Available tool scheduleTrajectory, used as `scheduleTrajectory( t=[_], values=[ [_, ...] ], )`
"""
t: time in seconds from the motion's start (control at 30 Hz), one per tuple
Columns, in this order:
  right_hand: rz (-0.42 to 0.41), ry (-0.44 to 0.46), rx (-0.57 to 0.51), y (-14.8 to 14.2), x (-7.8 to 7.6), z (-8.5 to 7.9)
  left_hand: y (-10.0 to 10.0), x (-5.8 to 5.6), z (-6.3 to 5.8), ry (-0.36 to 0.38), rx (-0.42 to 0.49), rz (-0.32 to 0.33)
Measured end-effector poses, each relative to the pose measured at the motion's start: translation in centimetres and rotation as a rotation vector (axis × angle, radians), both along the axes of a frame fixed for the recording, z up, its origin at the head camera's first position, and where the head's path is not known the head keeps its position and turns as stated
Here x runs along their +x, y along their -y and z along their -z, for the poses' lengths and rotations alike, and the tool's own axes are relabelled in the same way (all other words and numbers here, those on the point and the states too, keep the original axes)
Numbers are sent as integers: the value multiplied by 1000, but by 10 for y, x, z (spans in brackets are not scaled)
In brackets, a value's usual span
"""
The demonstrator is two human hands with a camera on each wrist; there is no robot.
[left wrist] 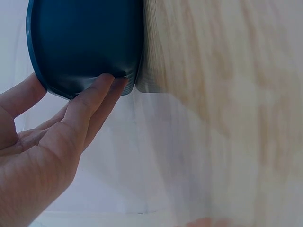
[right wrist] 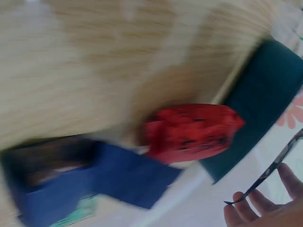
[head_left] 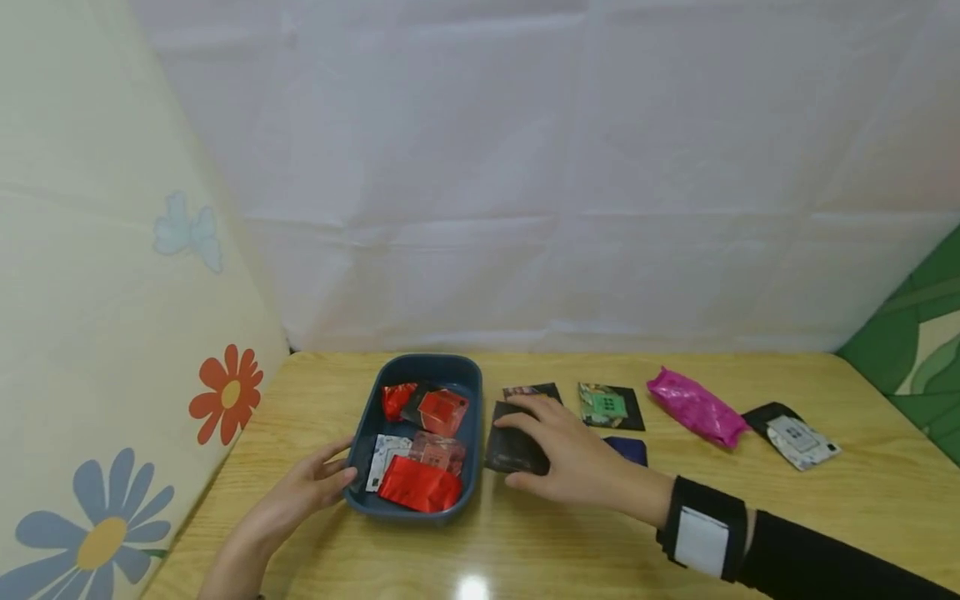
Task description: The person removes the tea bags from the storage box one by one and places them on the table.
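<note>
A dark blue oval tub (head_left: pixel 477 417) stands on the table with red, black and white sachets inside. My left hand (head_left: pixel 311 487) touches its left end; the thumb lies at the rim and nearly straight fingers (left wrist: pixel 78 113) rest against the outer wall. Just right of the tub, my right hand (head_left: pixel 558 446) pinches a black packet (head_left: pixel 513 442) from above. In the right wrist view, that packet's thin edge (right wrist: pixel 267 175) shows by the fingertips. A red foil packet (right wrist: pixel 191 132) appears beside the tub wall (right wrist: pixel 265 99) there; the head view does not show it outside the tub.
Right of the hand lie a black-and-green sachet (head_left: pixel 611 407), a dark blue packet (head_left: pixel 628 450), a pink foil packet (head_left: pixel 697 407) and a black-and-white sachet (head_left: pixel 798 437). Another dark sachet (head_left: pixel 534 390) lies behind the hand. A white cloth (head_left: pixel 585 275) closes off the table's back.
</note>
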State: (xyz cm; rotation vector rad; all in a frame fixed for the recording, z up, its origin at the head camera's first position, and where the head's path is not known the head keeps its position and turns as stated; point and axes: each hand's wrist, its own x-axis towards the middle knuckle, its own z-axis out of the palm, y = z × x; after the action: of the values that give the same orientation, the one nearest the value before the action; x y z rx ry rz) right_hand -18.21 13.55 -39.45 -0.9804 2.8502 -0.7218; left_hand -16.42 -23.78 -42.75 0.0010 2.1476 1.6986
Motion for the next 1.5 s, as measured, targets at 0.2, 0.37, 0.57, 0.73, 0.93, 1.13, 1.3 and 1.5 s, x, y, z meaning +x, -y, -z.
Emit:
scheduleTrajectory(
  t=[0.2, 0.37, 0.57, 0.73, 0.93, 1.13, 1.3, 1.5],
  values=[
    [44, -47, 62, -37, 15, 8, 1, 2, -1, -5, 8, 6],
    [59, -51, 78, -60, 25, 12, 3, 2, 0, -24, 29, 30],
    [62, -42, 98, -79, 34, 14, 3, 2, 1, -19, 21, 36],
    [83, -67, 153, -98, 39, 16, 1, 2, 0, -5, 12, 20],
    [84, -127, 182, -118, 42, 20, 0, 1, -1, -3, 3, 4],
    [108, -136, 212, -136, 43, 25, -1, 1, -2, 0, -16, -11],
    [126, -146, 215, -154, 39, 32, -1, 0, -2, 4, -21, -21],
    [151, -122, 214, -181, 29, 37, 0, 0, -2, 8, -7, -9]
  ],
)
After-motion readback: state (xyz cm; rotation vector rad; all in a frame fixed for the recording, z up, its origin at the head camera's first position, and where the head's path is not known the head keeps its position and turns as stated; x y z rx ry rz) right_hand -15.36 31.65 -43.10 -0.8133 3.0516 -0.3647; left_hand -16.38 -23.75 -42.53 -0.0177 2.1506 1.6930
